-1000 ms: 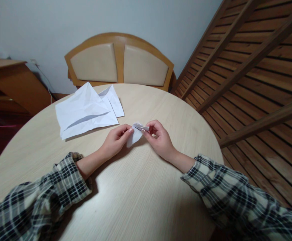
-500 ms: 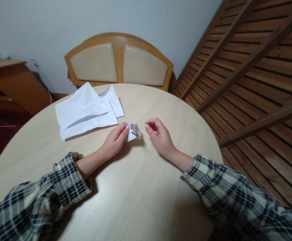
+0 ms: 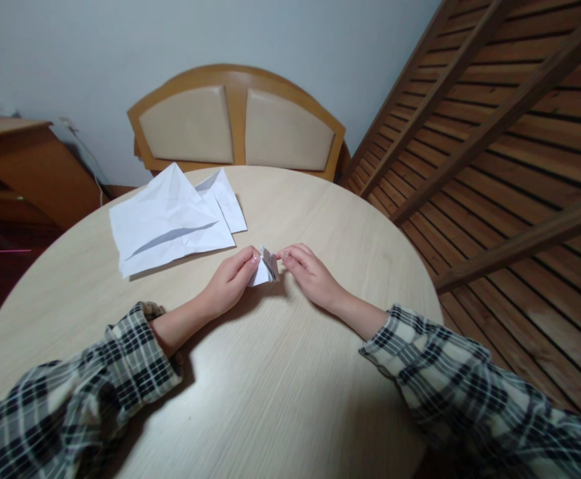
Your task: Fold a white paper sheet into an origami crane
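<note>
The small folded paper (image 3: 266,271) sits between the two hands, its left end pinched between the thumb and fingers of the left hand (image 3: 233,276). The fingers of the right hand (image 3: 310,273) are drawn together just beside its other end; whether they touch or grip it cannot be told. Its layered, folded edges face the right hand, and a flat white face turns toward the person; with the left end covered, its long axis is unclear. On the surface (image 3: 270,386) beyond the left hand lie a large creased sheet (image 3: 165,209) and a smaller folded sheet (image 3: 228,205), partly overlapped; nothing blocks the space between the hands
</note>
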A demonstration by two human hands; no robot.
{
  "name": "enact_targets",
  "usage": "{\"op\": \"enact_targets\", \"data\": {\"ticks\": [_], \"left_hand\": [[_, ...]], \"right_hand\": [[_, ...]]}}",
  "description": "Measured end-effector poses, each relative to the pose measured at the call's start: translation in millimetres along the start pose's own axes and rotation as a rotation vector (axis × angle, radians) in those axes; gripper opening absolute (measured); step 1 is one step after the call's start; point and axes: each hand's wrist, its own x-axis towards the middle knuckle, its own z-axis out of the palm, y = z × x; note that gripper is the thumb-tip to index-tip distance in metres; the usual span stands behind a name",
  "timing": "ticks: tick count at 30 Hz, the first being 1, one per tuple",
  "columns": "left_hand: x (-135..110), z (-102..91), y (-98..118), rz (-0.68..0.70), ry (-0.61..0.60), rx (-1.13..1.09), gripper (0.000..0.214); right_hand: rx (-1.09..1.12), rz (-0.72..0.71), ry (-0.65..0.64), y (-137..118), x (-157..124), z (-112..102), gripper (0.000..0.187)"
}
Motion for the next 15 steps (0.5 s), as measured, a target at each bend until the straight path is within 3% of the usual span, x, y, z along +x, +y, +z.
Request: {"op": "enact_targets", "data": {"ticks": [6, 15], "left_hand": [[0.7, 0.8, -5.6, -0.011, 0.028, 0.024, 0.03], [2.6, 0.4, 3.0, -0.041, -0.039, 0.013, 0.021]], "right_hand": [[0.176, 0.102, -0.053, -6.3, -1.2, 1.9, 0.038], [0.305, 0.232, -0.174, -15.8, -1.3, -5.6, 0.045]]}}
